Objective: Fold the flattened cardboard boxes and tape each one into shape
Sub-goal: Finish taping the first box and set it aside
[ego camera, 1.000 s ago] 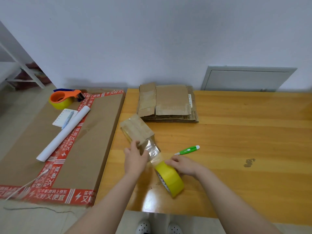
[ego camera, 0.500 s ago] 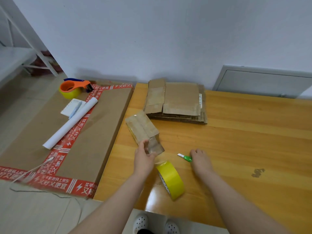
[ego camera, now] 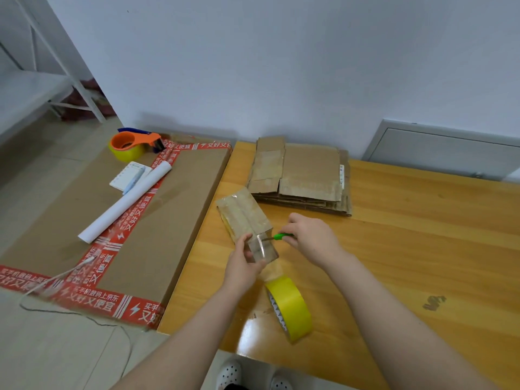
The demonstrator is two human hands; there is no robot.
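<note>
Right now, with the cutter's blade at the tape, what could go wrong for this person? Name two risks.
1. The right hand brings the green cutter to the tape strip right beside the left hand that pinches it; a slip could nick a finger.
2. The yellow tape roll stands on its edge near the front of the table; cut free, it might roll off.

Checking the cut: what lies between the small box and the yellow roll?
Head view: a clear tape strip joins small box to yellow roll; left hand holds it, right hand holds the cutter there.
</note>
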